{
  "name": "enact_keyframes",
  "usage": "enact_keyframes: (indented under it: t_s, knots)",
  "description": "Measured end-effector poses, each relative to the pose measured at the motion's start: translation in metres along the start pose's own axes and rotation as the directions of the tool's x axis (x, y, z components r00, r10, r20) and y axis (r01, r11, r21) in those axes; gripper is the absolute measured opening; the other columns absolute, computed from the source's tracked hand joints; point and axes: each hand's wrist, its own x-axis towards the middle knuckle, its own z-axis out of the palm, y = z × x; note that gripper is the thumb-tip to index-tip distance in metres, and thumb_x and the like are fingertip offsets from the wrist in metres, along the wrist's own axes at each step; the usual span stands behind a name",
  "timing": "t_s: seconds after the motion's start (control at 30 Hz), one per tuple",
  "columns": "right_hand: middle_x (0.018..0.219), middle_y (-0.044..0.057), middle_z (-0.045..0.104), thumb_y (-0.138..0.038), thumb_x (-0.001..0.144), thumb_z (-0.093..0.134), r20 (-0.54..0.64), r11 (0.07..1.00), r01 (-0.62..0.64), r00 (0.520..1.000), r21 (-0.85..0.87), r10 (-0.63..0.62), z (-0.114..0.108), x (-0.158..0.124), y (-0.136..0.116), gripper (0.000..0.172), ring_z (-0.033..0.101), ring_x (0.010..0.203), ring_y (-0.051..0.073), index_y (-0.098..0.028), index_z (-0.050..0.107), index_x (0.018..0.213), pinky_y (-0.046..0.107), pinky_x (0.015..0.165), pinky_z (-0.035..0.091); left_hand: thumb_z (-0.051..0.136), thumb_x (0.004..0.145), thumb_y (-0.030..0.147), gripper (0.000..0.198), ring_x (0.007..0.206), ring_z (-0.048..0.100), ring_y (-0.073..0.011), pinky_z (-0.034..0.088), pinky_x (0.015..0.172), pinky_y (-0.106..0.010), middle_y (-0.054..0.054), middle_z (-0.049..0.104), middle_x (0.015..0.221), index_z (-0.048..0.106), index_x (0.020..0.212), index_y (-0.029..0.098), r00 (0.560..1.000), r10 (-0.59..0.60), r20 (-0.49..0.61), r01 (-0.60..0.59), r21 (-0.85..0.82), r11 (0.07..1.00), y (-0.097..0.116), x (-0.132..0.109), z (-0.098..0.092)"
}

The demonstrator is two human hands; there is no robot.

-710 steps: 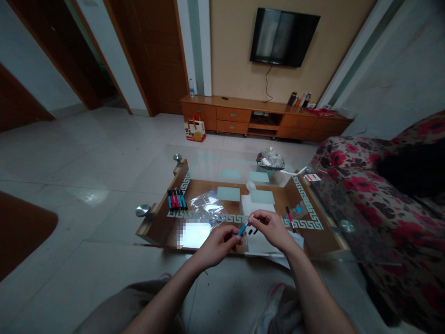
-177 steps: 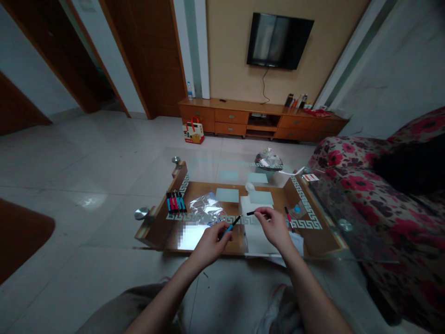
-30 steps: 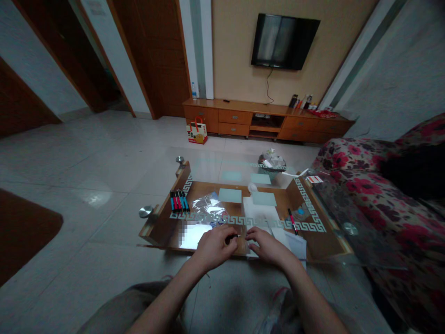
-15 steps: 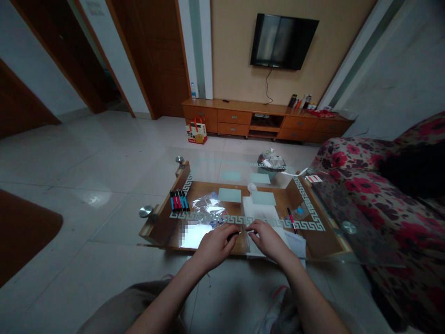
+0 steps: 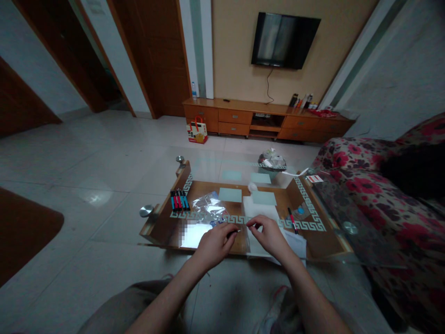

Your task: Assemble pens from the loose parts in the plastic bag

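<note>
My left hand (image 5: pixel 216 242) is closed in a pinch over the near edge of the glass coffee table (image 5: pixel 156 237). A small, thin dark piece with a pale tip (image 5: pixel 237 231) sticks out from its fingers. Just to the right, my right hand (image 5: pixel 268 234) has its thumb and fingers pressed together; anything in them is too small to make out. A narrow gap separates the two hands. On the glass at the left lies a row of several red and blue pens (image 5: pixel 180 201). One red and black pen (image 5: pixel 292 220) lies apart, to the right of my right hand.
A crinkled clear plastic bag (image 5: pixel 208 204) lies between the pen row and my hands. White sheets (image 5: pixel 295 246) show around my right forearm. Beyond the table stand a filled waste bin (image 5: pixel 272 162) and a paper carrier bag (image 5: pixel 197 132). A flowered sofa (image 5: pixel 361 162) borders the right side.
My hands have drawn very slightly apart, and the piece in my left fingers shows a little differently. The pens and bag lie where they were.
</note>
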Motion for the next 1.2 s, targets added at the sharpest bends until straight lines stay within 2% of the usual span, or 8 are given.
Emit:
enact_keyframes:
  t_s: [0.13, 0.3, 0.47, 0.63, 0.93, 1.2]
  knots:
    - [0.083, 0.003, 0.073, -0.022, 0.082, 0.065, -0.017, 0.989, -0.074, 0.997, 0.128, 0.076, -0.003, 0.003, -0.009, 0.009, 0.065, 0.075, 0.017, -0.02, 0.072, 0.087, 0.028, 0.069, 0.049, 0.047, 0.097, 0.03, 0.025, 0.099, 0.064, -0.0203, 0.049, 0.09, -0.031, -0.003, 0.069, 0.111, 0.065, 0.114, 0.027, 1.0, 0.005, -0.024, -0.006, -0.022, 1.0, -0.001, 0.0, 0.001]
    - [0.081, 0.003, 0.072, -0.028, 0.081, 0.067, 0.002, 0.96, -0.15, 0.988, 0.238, 0.154, -0.003, 0.004, -0.013, 0.012, 0.065, 0.073, 0.017, -0.018, 0.07, 0.086, 0.027, 0.064, 0.048, 0.047, 0.097, 0.031, 0.026, 0.098, 0.064, -0.02, 0.05, 0.09, -0.032, -0.004, 0.069, 0.11, 0.066, 0.114, 0.027, 0.998, 0.032, -0.052, -0.035, -0.058, 0.998, -0.003, 0.0, 0.002]
    - [0.092, 0.005, 0.073, -0.033, 0.084, 0.065, 0.035, 0.949, -0.121, 0.993, 0.29, 0.116, -0.001, 0.004, -0.015, 0.025, 0.066, 0.082, 0.018, -0.019, 0.07, 0.103, 0.027, 0.069, 0.05, 0.047, 0.097, 0.031, 0.025, 0.097, 0.063, -0.0198, 0.05, 0.09, -0.032, -0.005, 0.068, 0.109, 0.065, 0.114, 0.026, 0.997, 0.036, -0.067, -0.042, -0.083, 0.996, -0.004, 0.0, 0.002]
    - [0.091, 0.005, 0.074, -0.036, 0.086, 0.064, 0.099, 0.959, -0.114, 0.991, 0.261, 0.091, -0.001, 0.003, -0.017, 0.021, 0.067, 0.081, 0.018, -0.019, 0.073, 0.095, 0.028, 0.069, 0.05, 0.047, 0.098, 0.031, 0.025, 0.099, 0.062, -0.0205, 0.049, 0.09, -0.034, -0.007, 0.067, 0.106, 0.065, 0.113, 0.024, 0.996, 0.049, -0.072, -0.057, -0.107, 0.993, -0.003, 0.001, 0.001]
    - [0.092, 0.004, 0.075, -0.031, 0.086, 0.065, 0.132, 0.967, -0.082, 0.99, 0.24, 0.051, -0.004, 0.0, -0.027, 0.017, 0.066, 0.08, 0.017, -0.02, 0.075, 0.096, 0.026, 0.068, 0.047, 0.048, 0.097, 0.027, 0.023, 0.102, 0.061, -0.0205, 0.047, 0.091, -0.033, -0.007, 0.066, 0.107, 0.064, 0.113, 0.023, 0.995, 0.085, -0.052, -0.092, -0.16, 0.983, 0.001, 0.001, -0.001]
    - [0.09, 0.004, 0.075, -0.031, 0.086, 0.066, 0.132, 0.964, -0.068, 0.991, 0.258, 0.035, -0.003, -0.001, -0.029, 0.018, 0.065, 0.08, 0.018, -0.019, 0.075, 0.095, 0.027, 0.069, 0.047, 0.049, 0.097, 0.026, 0.022, 0.098, 0.061, -0.0196, 0.047, 0.088, -0.033, -0.007, 0.066, 0.103, 0.065, 0.111, 0.021, 0.993, 0.098, -0.058, -0.108, -0.199, 0.974, 0.005, 0.001, -0.002]
